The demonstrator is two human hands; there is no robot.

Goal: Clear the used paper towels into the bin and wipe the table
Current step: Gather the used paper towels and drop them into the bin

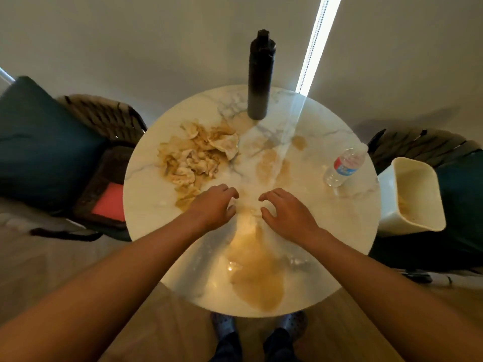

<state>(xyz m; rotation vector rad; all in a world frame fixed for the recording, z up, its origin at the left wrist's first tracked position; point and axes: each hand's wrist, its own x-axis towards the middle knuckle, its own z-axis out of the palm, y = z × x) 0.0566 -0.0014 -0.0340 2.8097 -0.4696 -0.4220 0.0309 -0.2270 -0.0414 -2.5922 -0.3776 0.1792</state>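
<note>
A heap of crumpled, brown-stained paper towels lies on the left half of the round marble table. Brown liquid stains spread over the tabletop, the largest one near my front edge. My left hand hovers just below the heap, fingers loosely curled, holding nothing. My right hand hovers beside it over the table's middle, fingers curled the same way and empty. A cream bin stands past the table's right edge, with something brownish inside.
A tall black bottle stands at the table's far side. A clear plastic water bottle stands near the right edge, close to the bin. Dark chairs with teal cushions flank the table left and right. My feet show below the table.
</note>
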